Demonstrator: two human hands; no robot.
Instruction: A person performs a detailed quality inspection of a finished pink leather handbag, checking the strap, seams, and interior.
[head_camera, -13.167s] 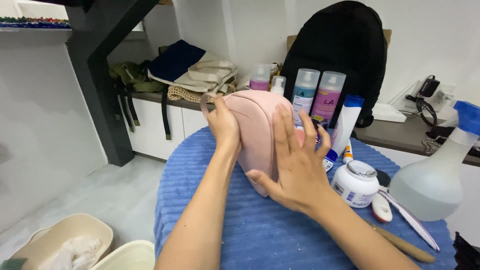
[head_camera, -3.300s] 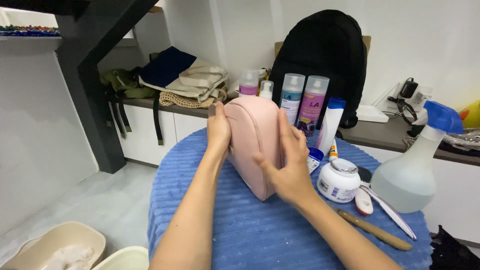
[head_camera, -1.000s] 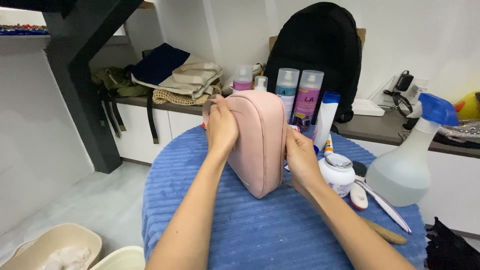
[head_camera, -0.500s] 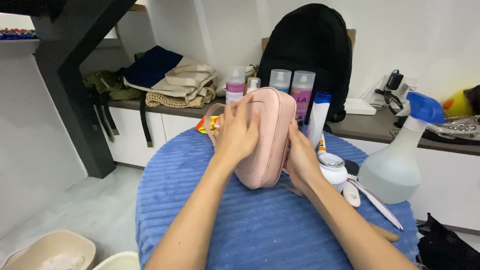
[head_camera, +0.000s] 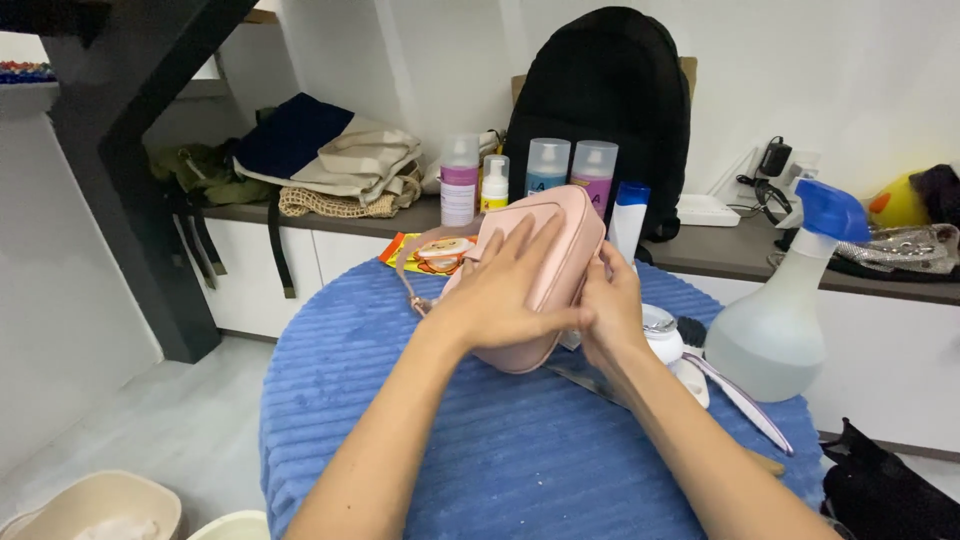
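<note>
A small pink handbag (head_camera: 566, 232) leans tilted on a round table covered in blue ribbed cloth (head_camera: 400, 420). My left hand (head_camera: 505, 290) lies flat on the bag's front side, fingers spread. My right hand (head_camera: 612, 312) grips the bag's right edge and underside. The bag's thin pink strap (head_camera: 408, 285) trails to the left on the cloth.
Several bottles (head_camera: 458, 180) stand behind the bag, with a black backpack (head_camera: 605, 95) further back. A spray bottle (head_camera: 785, 310), a white jar (head_camera: 662, 335) and brushes (head_camera: 735, 395) lie on the right. An orange packet (head_camera: 430, 250) is at back left. Basins (head_camera: 95, 500) sit on the floor.
The bag has been tipped from upright to leaning on its side. My left hand moved from its back edge onto its face; my right hand shifted to the right edge.
</note>
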